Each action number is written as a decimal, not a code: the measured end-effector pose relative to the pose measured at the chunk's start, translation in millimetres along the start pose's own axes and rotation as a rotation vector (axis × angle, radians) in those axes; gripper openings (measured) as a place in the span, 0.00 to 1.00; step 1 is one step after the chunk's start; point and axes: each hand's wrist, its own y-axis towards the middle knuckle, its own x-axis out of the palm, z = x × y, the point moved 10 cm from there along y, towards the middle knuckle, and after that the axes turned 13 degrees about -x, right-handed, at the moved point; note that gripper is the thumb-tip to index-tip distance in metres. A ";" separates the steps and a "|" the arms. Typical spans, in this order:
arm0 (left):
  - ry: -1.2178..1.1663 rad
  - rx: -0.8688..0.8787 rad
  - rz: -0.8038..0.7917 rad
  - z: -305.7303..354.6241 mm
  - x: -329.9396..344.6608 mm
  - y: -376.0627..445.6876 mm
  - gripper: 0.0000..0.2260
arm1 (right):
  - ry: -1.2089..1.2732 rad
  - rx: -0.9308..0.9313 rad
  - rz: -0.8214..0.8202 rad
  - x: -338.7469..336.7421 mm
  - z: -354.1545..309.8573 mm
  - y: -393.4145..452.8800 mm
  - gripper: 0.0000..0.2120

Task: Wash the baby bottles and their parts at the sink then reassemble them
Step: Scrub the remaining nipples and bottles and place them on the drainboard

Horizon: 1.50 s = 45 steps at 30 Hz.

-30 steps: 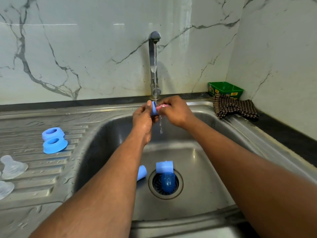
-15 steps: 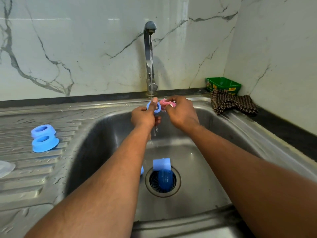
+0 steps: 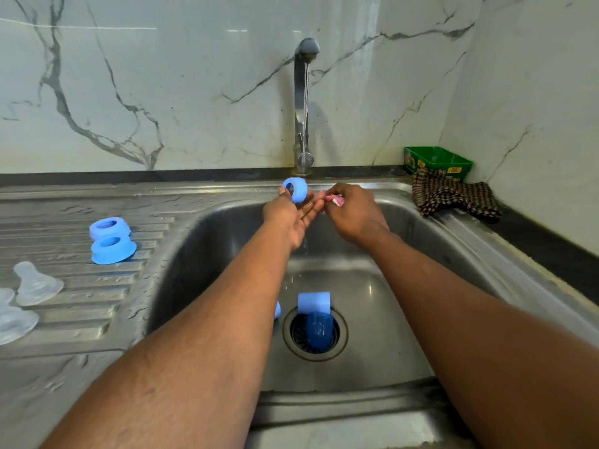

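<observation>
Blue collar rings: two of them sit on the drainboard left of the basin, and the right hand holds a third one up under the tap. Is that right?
Not quite. The head view shows the left hand holding the third blue ring at the tap; the right hand pinches a pink scrubber. Two blue collar rings do sit on the drainboard.

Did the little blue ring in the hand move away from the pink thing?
Yes. The blue ring, held by the left hand, came off the pink cloth and now sits left of the tap stream.
</observation>
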 end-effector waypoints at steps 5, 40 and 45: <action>0.059 0.043 -0.019 2.1 6.7 3.5 0.18 | -0.019 -0.011 0.010 -0.5 4.7 2.7 0.09; 0.815 0.456 0.454 78.8 -43.8 -35.6 0.16 | -0.026 -0.198 -0.189 27.4 -55.3 -9.3 0.07; 1.384 0.576 0.417 113.5 -58.3 -80.8 0.19 | -0.133 -0.377 -0.251 31.4 -109.1 -30.4 0.12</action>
